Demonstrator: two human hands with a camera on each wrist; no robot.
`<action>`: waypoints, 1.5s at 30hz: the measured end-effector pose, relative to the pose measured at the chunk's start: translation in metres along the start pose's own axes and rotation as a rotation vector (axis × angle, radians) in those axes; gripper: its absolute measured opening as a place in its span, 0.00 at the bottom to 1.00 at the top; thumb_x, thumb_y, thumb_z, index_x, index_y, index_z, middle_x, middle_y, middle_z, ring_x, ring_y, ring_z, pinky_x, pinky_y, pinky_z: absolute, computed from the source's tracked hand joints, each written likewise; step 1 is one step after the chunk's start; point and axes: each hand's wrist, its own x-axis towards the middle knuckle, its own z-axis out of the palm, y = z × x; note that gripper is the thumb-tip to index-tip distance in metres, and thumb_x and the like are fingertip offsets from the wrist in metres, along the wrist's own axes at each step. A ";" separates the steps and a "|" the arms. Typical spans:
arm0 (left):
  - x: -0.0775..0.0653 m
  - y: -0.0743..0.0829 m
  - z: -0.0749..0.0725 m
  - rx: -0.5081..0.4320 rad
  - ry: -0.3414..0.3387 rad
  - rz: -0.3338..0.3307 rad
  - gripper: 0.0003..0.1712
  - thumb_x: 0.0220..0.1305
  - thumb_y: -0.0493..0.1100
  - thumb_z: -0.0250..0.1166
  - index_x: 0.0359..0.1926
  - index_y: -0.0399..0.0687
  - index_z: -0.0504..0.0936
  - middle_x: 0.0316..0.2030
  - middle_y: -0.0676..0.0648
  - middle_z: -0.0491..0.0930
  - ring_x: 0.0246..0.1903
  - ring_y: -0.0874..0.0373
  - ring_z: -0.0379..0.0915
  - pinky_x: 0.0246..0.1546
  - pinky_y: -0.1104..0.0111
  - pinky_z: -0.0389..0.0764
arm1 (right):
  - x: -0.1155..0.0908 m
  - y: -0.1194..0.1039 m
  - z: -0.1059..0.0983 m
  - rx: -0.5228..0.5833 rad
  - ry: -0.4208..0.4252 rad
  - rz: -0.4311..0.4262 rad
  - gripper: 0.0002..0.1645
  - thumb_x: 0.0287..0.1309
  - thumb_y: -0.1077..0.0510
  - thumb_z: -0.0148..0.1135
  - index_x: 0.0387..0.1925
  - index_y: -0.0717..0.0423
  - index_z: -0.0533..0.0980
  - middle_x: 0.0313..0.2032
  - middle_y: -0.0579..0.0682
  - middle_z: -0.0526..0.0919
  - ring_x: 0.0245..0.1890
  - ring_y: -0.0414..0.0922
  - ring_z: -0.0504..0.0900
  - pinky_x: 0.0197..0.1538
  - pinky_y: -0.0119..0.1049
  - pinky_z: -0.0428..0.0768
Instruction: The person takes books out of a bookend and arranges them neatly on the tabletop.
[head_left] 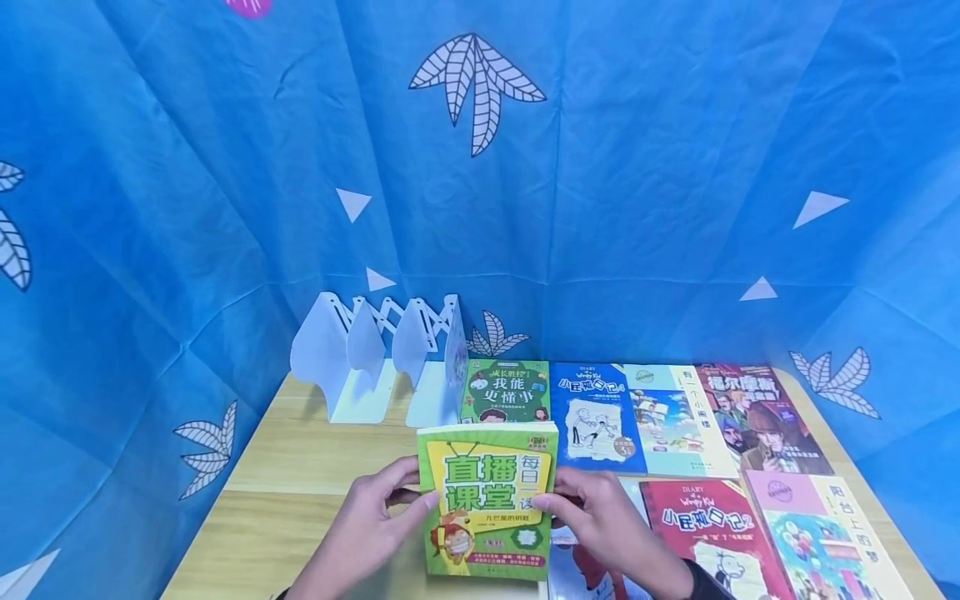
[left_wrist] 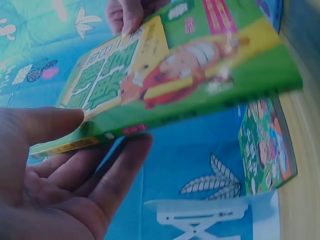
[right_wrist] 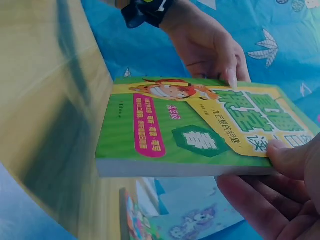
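Both hands hold a thick green and yellow paperback book point(head_left: 487, 542) upright in front of the person, its cover turned toward the head camera. My left hand point(head_left: 375, 512) grips its left side, thumb on the cover and fingers behind; the spine point(left_wrist: 165, 120) shows at that side. On the opposite edge, the page side, my right hand point(head_left: 611, 517) pinches it the same way, as the right wrist view confirms with the thumb point(right_wrist: 287, 157) on the cover. Behind the held book lies another green book point(head_left: 510, 392), partly covered.
A white expandable book rack point(head_left: 408, 358) stands at the back left of the wooden table point(head_left: 247, 483). Right of it lie a blue book point(head_left: 600, 417), a red book point(head_left: 705, 517) and several others. Blue patterned cloth point(head_left: 637, 208) hangs behind.
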 end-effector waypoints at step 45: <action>-0.001 -0.017 -0.004 0.135 0.307 0.186 0.19 0.69 0.36 0.68 0.59 0.55 0.85 0.55 0.51 0.88 0.47 0.69 0.86 0.45 0.80 0.87 | -0.006 0.048 0.039 -0.410 -0.287 0.380 0.13 0.67 0.47 0.67 0.35 0.52 0.86 0.19 0.38 0.77 0.21 0.35 0.73 0.29 0.32 0.69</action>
